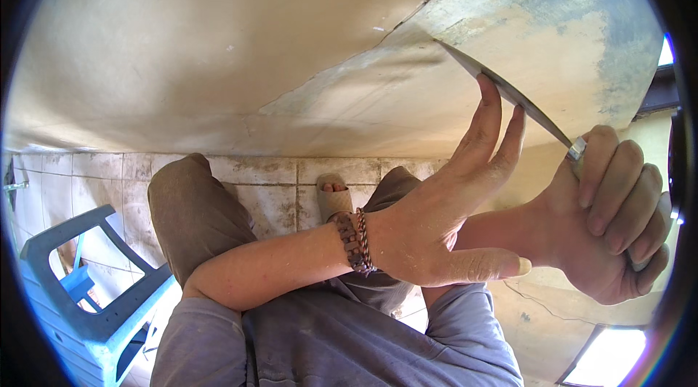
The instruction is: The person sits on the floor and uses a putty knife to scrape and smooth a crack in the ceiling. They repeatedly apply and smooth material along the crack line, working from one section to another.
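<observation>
Head view: right hand (pixel 618 220) clenched on handle of flat metal scraper blade (pixel 509 93) laid edgewise against rough, cracked plaster wall (pixel 218 45); left hand (pixel 436 227) unclenched, 2 fingertips (pixel 488 89) pressing blade.

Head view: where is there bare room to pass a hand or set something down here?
The cream plastered wall is bare left of the flat metal scraper blade. Bare tiled floor lies between the wall's base and the blue plastic chair. It is crowded at right, where the left hand presses the blade and the right hand holds its grip.
</observation>
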`<action>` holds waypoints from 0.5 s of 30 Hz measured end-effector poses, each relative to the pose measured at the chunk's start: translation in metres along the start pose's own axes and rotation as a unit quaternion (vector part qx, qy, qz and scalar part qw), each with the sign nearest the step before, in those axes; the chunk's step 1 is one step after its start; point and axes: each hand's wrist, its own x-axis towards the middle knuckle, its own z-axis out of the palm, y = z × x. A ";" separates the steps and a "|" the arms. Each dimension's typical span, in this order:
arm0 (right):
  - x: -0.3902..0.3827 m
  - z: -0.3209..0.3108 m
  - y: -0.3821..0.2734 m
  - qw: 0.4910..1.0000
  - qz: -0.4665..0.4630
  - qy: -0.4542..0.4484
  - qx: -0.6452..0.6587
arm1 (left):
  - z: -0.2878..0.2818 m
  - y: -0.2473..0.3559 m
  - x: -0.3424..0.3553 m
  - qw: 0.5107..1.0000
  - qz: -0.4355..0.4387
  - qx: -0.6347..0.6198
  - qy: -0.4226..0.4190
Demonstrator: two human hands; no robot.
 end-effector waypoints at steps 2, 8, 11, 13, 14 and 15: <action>0.016 -0.031 -0.012 0.997 -0.012 -0.044 0.065 | -0.004 0.005 0.004 1.000 -0.006 -0.015 -0.015; 0.009 -0.023 0.005 0.993 0.010 -0.075 0.091 | -0.002 0.003 -0.002 0.999 -0.027 0.002 -0.022; 0.008 -0.026 0.009 0.994 0.023 -0.071 0.080 | -0.006 0.006 0.004 0.999 -0.019 -0.006 -0.040; 0.010 -0.033 0.009 0.995 0.028 -0.066 0.070 | -0.006 0.007 0.005 0.999 -0.014 -0.023 -0.033; 0.011 -0.034 0.009 0.995 0.031 -0.064 0.064 | -0.003 0.005 0.002 0.999 -0.016 -0.032 -0.022; 0.011 -0.033 0.009 0.995 0.025 -0.060 0.071 | -0.002 0.003 0.000 0.999 -0.017 -0.041 -0.010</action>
